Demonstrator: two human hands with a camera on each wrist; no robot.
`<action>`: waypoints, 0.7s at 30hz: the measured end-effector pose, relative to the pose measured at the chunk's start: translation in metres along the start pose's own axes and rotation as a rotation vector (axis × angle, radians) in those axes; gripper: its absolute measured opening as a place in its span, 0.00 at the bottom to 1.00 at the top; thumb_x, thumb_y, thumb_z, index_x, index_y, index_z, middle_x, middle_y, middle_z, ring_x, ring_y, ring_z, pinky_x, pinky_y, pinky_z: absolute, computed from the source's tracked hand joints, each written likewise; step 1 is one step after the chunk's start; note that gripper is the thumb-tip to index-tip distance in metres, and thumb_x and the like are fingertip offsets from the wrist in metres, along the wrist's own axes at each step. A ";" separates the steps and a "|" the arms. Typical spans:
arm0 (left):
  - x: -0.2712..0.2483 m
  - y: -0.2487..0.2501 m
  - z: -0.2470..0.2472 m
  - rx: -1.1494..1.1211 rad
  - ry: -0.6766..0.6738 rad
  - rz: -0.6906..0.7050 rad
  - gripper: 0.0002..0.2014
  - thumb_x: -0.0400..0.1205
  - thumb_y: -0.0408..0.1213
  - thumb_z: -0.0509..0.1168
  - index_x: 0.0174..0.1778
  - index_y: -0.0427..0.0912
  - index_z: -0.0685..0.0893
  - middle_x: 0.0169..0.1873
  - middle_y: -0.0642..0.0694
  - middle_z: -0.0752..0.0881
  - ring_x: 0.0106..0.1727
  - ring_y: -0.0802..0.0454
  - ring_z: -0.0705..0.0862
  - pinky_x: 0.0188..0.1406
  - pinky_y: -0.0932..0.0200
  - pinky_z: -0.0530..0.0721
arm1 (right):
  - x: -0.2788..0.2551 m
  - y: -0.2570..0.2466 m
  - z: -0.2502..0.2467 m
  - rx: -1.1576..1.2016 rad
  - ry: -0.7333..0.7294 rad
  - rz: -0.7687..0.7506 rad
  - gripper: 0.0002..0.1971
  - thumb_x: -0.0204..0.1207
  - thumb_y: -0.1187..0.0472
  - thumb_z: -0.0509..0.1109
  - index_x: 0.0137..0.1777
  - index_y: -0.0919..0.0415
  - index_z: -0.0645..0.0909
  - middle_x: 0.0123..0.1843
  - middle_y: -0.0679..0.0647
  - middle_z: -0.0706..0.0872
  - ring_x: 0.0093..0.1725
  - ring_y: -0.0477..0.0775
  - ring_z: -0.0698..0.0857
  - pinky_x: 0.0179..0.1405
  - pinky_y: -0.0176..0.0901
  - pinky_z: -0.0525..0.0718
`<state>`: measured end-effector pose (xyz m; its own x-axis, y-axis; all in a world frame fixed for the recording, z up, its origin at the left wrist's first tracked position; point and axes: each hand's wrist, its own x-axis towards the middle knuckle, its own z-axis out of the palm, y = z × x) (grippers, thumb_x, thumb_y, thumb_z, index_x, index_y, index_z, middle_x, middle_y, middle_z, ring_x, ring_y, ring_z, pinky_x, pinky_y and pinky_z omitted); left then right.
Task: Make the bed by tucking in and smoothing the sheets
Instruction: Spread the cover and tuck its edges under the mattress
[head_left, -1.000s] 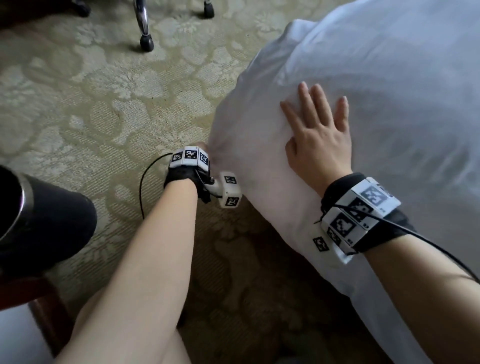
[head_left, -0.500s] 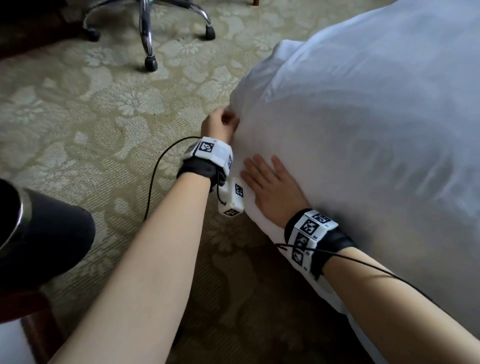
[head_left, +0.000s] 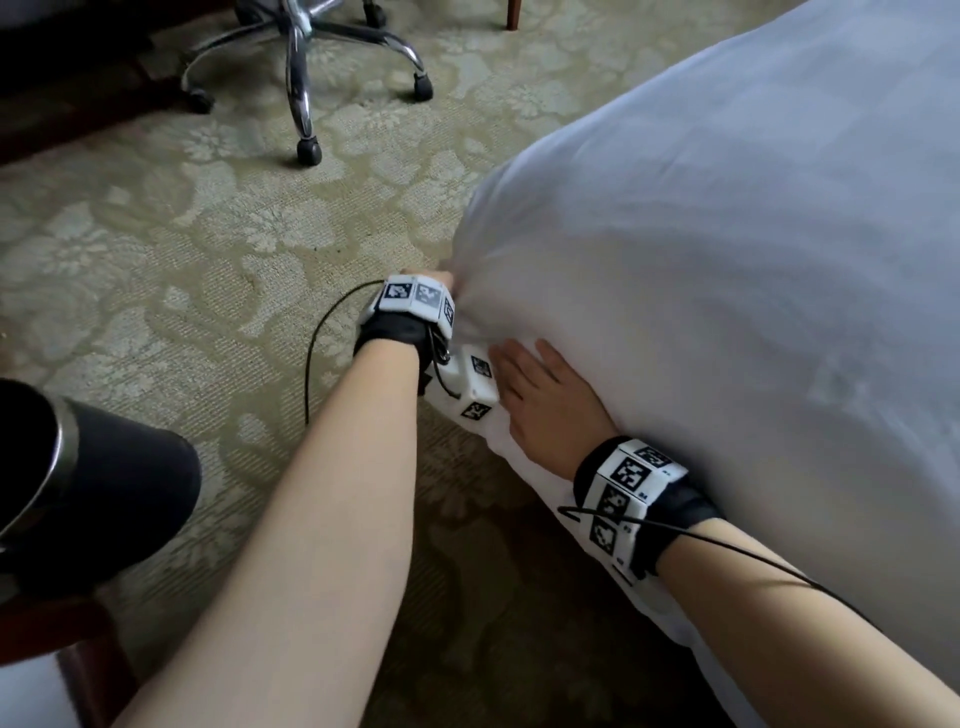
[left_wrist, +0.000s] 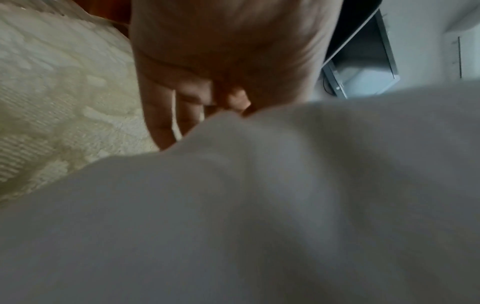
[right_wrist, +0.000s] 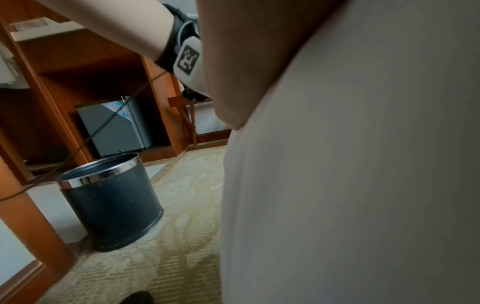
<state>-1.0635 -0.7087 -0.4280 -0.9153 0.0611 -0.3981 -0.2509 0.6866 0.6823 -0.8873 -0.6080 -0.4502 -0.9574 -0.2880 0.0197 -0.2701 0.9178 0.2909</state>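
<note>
The head view looks steeply down from above both forearms at the bed corner (head_left: 701, 312), with carpet (head_left: 182, 260) and a chair base (head_left: 301, 62) far off. The left wrist view sits very close, looking along the left hand (left_wrist: 221, 61) onto the sheet (left_wrist: 259, 205). The right wrist view looks low along the bed's side toward a black bin (right_wrist: 111, 201), which the head view also shows at near left.
</note>
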 end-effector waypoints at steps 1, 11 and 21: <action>0.003 0.007 -0.003 0.008 -0.010 -0.010 0.13 0.83 0.36 0.57 0.61 0.39 0.78 0.53 0.38 0.82 0.56 0.38 0.81 0.55 0.49 0.81 | -0.002 0.000 -0.002 0.031 0.030 -0.024 0.23 0.64 0.57 0.56 0.53 0.61 0.88 0.62 0.60 0.86 0.65 0.62 0.83 0.70 0.56 0.61; -0.002 0.068 -0.016 -0.015 -0.027 0.144 0.15 0.83 0.39 0.60 0.59 0.35 0.84 0.58 0.38 0.86 0.55 0.44 0.84 0.45 0.63 0.74 | 0.008 0.035 -0.095 0.252 0.494 0.334 0.19 0.69 0.60 0.54 0.44 0.59 0.87 0.57 0.57 0.88 0.60 0.62 0.85 0.68 0.61 0.74; -0.008 0.019 -0.066 -0.184 0.199 -0.049 0.14 0.82 0.30 0.56 0.59 0.34 0.84 0.56 0.39 0.87 0.50 0.45 0.85 0.42 0.61 0.76 | 0.042 0.056 -0.100 0.150 -0.061 0.530 0.30 0.82 0.55 0.50 0.84 0.57 0.50 0.85 0.61 0.47 0.84 0.64 0.46 0.77 0.71 0.38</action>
<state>-1.0817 -0.7435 -0.3713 -0.9399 -0.1250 -0.3178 -0.3331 0.5413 0.7721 -0.9325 -0.5964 -0.3378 -0.9693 0.2359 0.0697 0.2427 0.9630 0.1167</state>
